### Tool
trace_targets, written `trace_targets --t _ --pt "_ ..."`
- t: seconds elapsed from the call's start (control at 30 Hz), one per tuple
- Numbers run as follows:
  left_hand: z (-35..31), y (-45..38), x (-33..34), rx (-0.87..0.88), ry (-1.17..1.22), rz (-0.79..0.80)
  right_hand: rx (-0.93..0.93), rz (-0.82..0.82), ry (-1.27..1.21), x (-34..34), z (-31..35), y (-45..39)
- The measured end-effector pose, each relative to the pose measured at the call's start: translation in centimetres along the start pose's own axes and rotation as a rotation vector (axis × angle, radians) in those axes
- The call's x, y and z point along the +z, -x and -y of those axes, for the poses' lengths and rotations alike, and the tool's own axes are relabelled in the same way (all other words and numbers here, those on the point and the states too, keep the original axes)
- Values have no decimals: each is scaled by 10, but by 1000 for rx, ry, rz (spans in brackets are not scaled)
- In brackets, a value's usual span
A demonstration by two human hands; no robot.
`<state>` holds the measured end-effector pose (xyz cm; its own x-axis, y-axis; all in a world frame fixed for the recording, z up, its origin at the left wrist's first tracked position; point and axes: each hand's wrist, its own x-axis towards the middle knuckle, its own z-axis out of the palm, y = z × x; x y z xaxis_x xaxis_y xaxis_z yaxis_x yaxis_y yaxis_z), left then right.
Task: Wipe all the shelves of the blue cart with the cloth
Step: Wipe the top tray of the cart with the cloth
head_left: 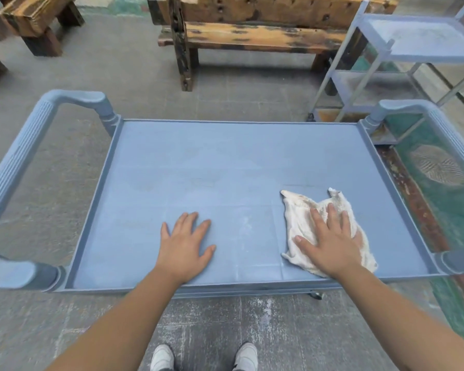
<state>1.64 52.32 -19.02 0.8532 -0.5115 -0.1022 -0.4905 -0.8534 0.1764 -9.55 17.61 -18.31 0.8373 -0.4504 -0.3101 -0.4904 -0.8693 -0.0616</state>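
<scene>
I read this as the top-shelf wipe, early on: my right hand (330, 245) lies flat, fingers straight and spread, pressing the crumpled white cloth (303, 218) onto the flat top shelf of the blue plastic cart (212, 162). The cloth sits in the shelf's near-right part, near the right rim. My left hand (186, 246) is released too, palm flat on bare shelf near its front edge, holding nothing. Next move, I'd judge: sweep the cloth across to the far-left area. Lower shelves are hidden from here.
</scene>
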Motion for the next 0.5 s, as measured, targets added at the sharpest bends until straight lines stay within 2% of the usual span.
trace_targets --t 0.17,0.27,0.43,0.5 --pt "4 -3 5 27 49 -20 -20 6 74 1 29 -12" --pt "2 -3 7 26 76 -23 -80 4 32 2 73 -28" --pt "4 -5 9 18 80 -22 -321 25 -26 12 192 -33" --pt "7 -5 9 12 85 -24 -407 13 -24 17 218 -30"
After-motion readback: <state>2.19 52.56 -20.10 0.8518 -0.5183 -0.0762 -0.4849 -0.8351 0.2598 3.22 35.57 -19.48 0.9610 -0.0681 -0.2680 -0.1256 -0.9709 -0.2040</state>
